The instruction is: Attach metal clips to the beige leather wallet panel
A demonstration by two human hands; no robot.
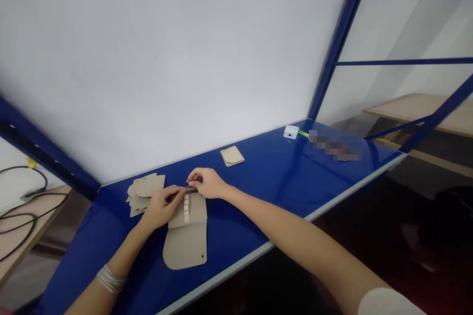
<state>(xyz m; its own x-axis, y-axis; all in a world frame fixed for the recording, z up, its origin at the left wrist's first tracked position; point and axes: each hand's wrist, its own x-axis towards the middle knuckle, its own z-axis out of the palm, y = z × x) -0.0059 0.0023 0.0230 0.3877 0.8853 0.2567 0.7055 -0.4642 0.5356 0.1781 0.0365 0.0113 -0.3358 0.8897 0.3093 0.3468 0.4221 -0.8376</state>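
A beige folded piece (186, 243) lies open on the blue table, with a dark dot near its lower right corner. Down its upper half runs a strip of small white squares (186, 209). My left hand (164, 205) pinches the top edge of this piece, just left of the strip. At the same edge, my right hand (208, 183) has thumb and forefinger pressed together around something too small to make out. The two hands' fingertips are close to each other.
Several beige pieces (148, 188) are piled left of my hands. A folded beige piece (232, 155) lies farther back. A white item (291, 132) with a green part sits at the back right. Blue frame posts (342, 34) and a cable (35, 216) flank the table (266, 172).
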